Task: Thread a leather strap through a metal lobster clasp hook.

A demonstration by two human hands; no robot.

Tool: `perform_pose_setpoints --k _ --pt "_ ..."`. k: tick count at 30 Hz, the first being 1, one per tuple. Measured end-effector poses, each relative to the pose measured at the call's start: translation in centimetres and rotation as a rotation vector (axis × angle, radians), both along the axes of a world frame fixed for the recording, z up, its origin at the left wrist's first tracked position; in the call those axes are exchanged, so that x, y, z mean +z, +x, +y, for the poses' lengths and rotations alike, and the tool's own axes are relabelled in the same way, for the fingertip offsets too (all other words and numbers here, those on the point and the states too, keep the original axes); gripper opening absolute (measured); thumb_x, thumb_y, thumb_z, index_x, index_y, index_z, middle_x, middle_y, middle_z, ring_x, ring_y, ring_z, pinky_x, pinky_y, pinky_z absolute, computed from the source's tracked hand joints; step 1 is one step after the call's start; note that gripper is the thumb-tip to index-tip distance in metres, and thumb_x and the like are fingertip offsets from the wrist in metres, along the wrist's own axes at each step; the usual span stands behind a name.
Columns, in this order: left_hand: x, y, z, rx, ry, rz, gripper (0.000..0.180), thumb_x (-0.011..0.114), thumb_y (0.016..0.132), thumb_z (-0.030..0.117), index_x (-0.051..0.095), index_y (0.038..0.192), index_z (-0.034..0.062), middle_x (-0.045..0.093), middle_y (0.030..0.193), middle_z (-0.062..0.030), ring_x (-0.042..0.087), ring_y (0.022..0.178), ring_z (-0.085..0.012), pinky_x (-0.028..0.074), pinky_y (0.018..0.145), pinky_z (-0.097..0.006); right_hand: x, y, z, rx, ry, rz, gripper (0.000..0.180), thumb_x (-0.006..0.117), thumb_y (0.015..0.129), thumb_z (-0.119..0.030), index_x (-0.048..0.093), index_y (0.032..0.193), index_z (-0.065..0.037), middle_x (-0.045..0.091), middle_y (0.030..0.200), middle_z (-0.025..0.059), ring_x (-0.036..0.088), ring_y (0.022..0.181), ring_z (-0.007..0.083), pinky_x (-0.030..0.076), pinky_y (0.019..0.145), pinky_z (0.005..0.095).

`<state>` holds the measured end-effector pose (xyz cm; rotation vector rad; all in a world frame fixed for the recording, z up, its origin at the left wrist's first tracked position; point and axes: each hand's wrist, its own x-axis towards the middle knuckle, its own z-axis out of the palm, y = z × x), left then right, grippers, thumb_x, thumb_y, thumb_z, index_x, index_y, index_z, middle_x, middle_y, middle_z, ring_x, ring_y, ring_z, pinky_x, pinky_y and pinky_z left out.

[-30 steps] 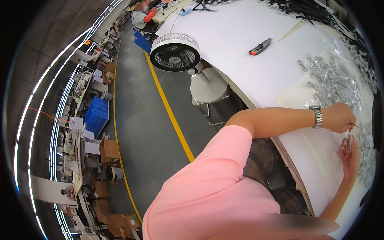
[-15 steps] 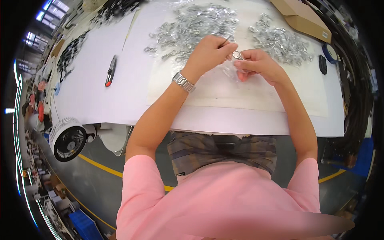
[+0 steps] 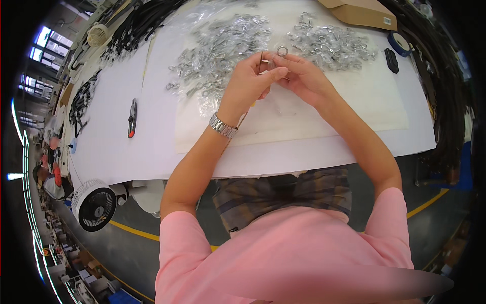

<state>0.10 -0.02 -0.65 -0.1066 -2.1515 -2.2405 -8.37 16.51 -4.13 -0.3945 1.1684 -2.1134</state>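
Both hands meet over the white sheet (image 3: 314, 119) on the table. My right hand (image 3: 306, 78) is closed in a pinch on a piece of silvery metal hardware, whose round ring (image 3: 282, 50) sticks up past the fingertips. Against it, my left hand (image 3: 248, 83) is closed on a thin brown strip (image 3: 261, 62); a brown length also shows below that hand, beside the watch (image 3: 223, 125). The fingers hide where strip and metal meet. Beyond the hands lies a large pile of metal hardware in clear plastic (image 3: 230, 38), with a smaller pile (image 3: 329, 44) to its right.
A utility knife (image 3: 132, 119) lies on the left. Back right are a cardboard box (image 3: 367, 15), a blue tape roll (image 3: 400, 44) and a small black object (image 3: 391, 61). Dark straps (image 3: 136, 28) cover the far left. A fan (image 3: 96, 205) stands by the near left edge.
The metal ring has turned upward in my right hand, and my hands have come together. The brown strip now shows in my left hand. The whole view has shifted slightly.
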Motion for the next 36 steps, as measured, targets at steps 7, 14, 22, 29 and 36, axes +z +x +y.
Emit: perform_pose_setpoints --k 7,14,22,29,36 --pt "-0.9 -0.2 -1.4 -0.076 0.165 -0.021 0.023 0.071 0.098 0.015 0.066 0.116 0.0007 0.074 0.091 -0.0064 0.044 0.053 -0.0020 0.030 0.046 -0.019 1.6 1.0 -0.2 0.051 0.034 -0.015 0.029 0.065 0.103 -0.036 0.069 0.110 -0.008 0.070 0.106 0.0000 0.064 0.100 0.0124 0.052 0.095 0.0358" --pt "-1.0 0.0 -1.2 -0.133 0.160 -0.142 0.020 0.068 0.100 0.017 0.068 0.110 -0.0003 0.074 0.092 -0.0080 0.044 0.052 -0.0024 0.031 0.047 -0.019 2.1 2.0 0.0 -0.198 0.166 0.185 0.030 0.058 0.104 -0.029 0.072 0.109 -0.003 0.070 0.097 0.0057 0.061 0.086 0.0126 0.052 0.088 0.0331" --pt "-1.0 0.1 -1.2 -0.149 0.099 -0.164 0.024 0.067 0.101 0.021 0.070 0.105 -0.0020 0.071 0.088 -0.0065 0.043 0.050 -0.0026 0.032 0.047 -0.019 2.7 2.1 0.2 -0.124 0.006 0.157 0.033 0.059 0.103 -0.026 0.073 0.108 0.003 0.072 0.093 0.0072 0.062 0.076 0.0140 0.053 0.079 0.0295" --pt "-0.1 0.4 -1.3 -0.098 -0.027 -0.137 0.023 0.067 0.100 0.020 0.071 0.108 -0.0011 0.072 0.086 -0.0063 0.042 0.050 -0.0021 0.031 0.046 -0.019 2.0 1.5 0.4 -0.139 0.143 0.166 0.034 0.059 0.104 -0.027 0.073 0.109 0.003 0.073 0.096 0.0077 0.067 0.084 0.0144 0.054 0.087 0.0302" --pt "0.8 1.0 -0.9 -0.032 -0.075 -0.117 0.021 0.066 0.100 0.020 0.071 0.105 0.0000 0.073 0.085 -0.0062 0.041 0.051 -0.0016 0.030 0.046 -0.019 2.2 1.5 0.6 -0.193 0.070 0.193 0.033 0.058 0.104 -0.027 0.073 0.110 0.002 0.075 0.106 0.0099 0.070 0.097 0.0174 0.054 0.094 0.0309"
